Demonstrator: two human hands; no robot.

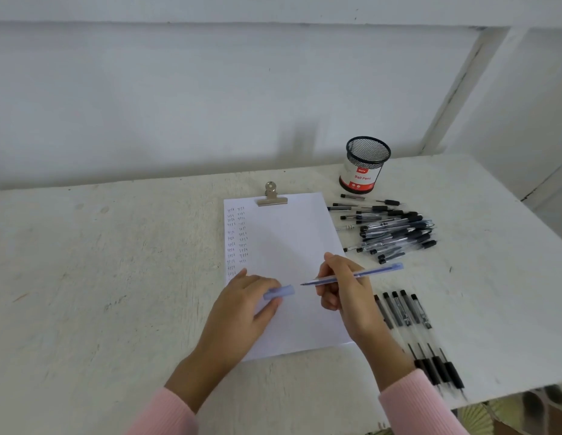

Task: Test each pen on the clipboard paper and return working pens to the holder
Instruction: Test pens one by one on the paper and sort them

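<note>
Pen [355, 274], blue and uncapped, is being held over the clipboard paper [286, 233] by the right hand [345, 287], fingers closed around its barrel; its cap [279, 292] is being pinched in the left hand [245, 306]; loose pens [395, 229] are lying piled beside the empty mesh holder [366, 164] on the table [116, 277].

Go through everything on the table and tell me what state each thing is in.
Blue pen: uncapped, in right hand.
Cap: off, in left hand.
Holder: upright, no pens showing.
Clipboard paper: clipped, marks down left side.
Pen pile: loose.
Pen row: laid side by side.
</note>
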